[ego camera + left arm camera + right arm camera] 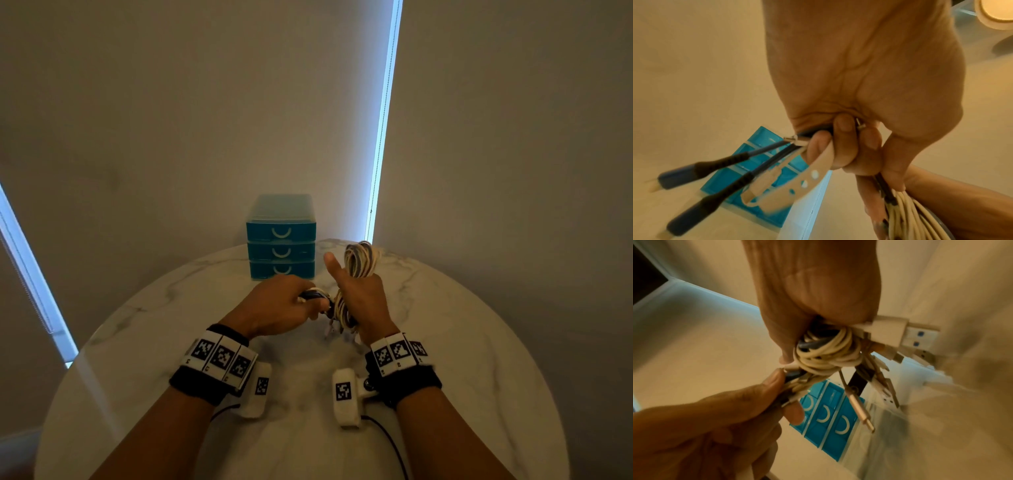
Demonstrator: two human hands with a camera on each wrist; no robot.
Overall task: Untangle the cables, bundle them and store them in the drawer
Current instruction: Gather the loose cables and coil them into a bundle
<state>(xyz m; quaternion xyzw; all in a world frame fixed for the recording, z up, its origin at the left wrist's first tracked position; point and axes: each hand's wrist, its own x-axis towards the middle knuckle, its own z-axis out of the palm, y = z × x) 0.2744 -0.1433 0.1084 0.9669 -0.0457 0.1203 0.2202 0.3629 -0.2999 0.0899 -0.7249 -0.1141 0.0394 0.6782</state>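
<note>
Marble-patterned round table (479,342) filled the lower frame, with a blue three-drawer unit (281,236), all drawers closed, at centre against the wall. Right of it, the right hand (359,301), thumb raised, clutched a coiled bundle of cream and dark cables (359,263). Just left, the left hand (274,305) gripped the bundle's loose ends and a perforated cream strap (797,183).

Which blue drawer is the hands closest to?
The bottom drawer of the three. The left hand sits just in front of it; the middle and top drawers stack higher above. All are closed.
</note>
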